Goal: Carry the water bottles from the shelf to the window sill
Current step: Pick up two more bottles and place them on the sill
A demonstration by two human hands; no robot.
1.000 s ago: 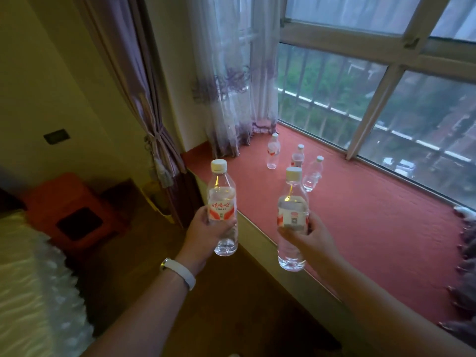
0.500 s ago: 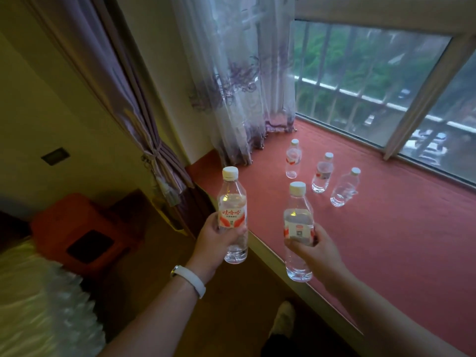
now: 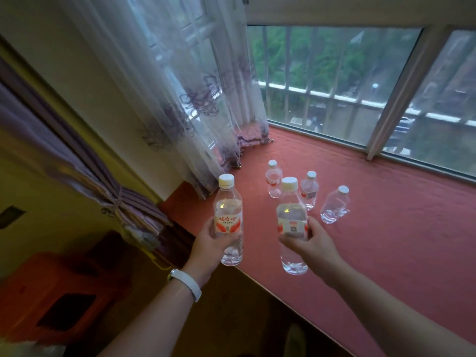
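Observation:
My left hand (image 3: 210,244) grips a clear water bottle (image 3: 228,217) with a white cap and red-and-white label, held upright above the sill's near edge. In my right hand (image 3: 315,247) is a second upright water bottle (image 3: 292,224), over the red window sill (image 3: 386,240). Three more water bottles stand on the sill beyond: one at the back (image 3: 273,179), one in the middle (image 3: 309,189), and one to the right (image 3: 334,205) that looks tilted. The shelf is out of view.
Sheer white curtains (image 3: 195,99) hang at the sill's left end, and a tied purple curtain (image 3: 110,191) drapes beside them. The window (image 3: 360,88) with outside bars runs along the sill's far side. An orange stool (image 3: 59,297) stands on the floor at lower left.
Both hands have carried their bottles closer to the sill, and the three standing bottles now appear nearer. The view has tilted down and moved toward the window.

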